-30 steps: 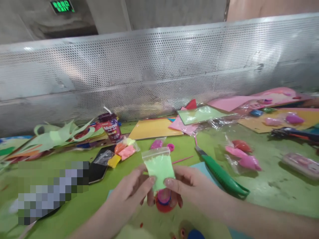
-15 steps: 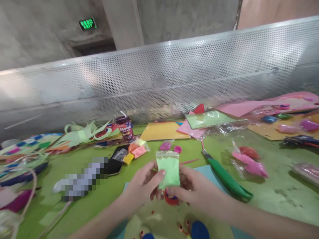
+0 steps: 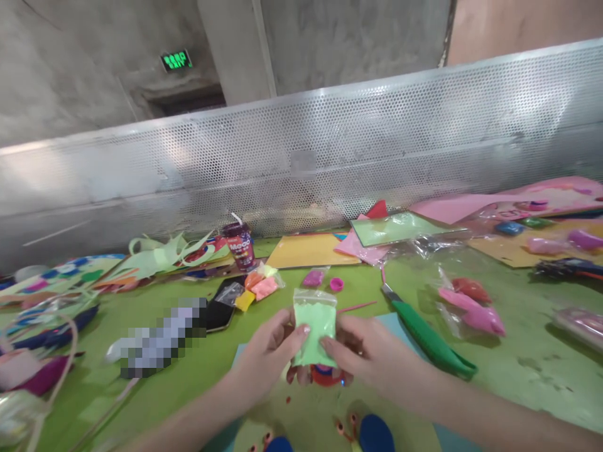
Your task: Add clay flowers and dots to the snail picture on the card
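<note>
A small clear zip bag of light green modelling clay is held upright between my two hands. My left hand grips its left side, thumb on the front. From the right, my right hand pinches the bag, its thumb also pressed on the front and the other fingers behind. Partly hidden under the bag is a round red and blue piece. Nearer to me, a pale green sheet bears snail-like figures with a blue round shell and stalked eyes.
Bags of coloured clay, a purple clay bag and a pink ring lie beyond my hands. A drink cup stands behind. To the right are a green-handled tool and pink clay. Perforated metal borders the table.
My right thumb has moved up from the bag's lower edge onto its front. The bag is still in both hands, and the view has shifted slightly.
</note>
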`<state>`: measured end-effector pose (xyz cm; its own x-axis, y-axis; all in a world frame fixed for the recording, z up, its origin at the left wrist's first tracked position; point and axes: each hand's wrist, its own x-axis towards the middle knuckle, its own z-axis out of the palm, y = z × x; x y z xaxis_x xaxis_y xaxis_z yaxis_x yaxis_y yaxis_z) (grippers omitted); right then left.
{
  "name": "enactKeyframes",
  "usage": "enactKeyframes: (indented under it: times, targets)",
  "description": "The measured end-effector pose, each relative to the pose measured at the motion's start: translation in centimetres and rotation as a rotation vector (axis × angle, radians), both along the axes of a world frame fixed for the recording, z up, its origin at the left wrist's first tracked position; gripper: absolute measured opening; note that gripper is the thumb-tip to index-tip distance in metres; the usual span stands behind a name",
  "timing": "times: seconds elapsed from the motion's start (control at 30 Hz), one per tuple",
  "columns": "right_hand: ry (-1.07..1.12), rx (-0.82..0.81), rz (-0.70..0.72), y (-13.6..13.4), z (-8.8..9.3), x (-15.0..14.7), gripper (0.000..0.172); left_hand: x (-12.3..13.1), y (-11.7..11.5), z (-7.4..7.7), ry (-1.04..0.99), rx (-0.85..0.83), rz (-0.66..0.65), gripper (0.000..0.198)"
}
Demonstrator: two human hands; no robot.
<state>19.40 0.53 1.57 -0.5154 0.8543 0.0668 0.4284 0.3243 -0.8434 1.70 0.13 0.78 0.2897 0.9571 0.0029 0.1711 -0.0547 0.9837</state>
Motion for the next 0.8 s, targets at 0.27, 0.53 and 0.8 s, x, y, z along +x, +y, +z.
enactKeyframes:
  times: [0.27, 0.53, 0.8]
  targets:
    - [-0.069, 0.018, 0.05, 0.0, -0.4, 0.5, 0.033, -0.5, 0.2, -0.8, -0.008, 0.012, -0.012, 0.034]
    - [-0.127, 0.202, -0.018, 0.0, -0.1, 0.6, 0.025, -0.6, 0.3, -0.4, 0.026, 0.075, -0.005, 0.027]
    - [-0.064, 0.023, -0.018, 0.6, -0.8, 0.2, 0.028, -0.9, 1.3, -0.2, 0.054, 0.076, -0.018, 0.024]
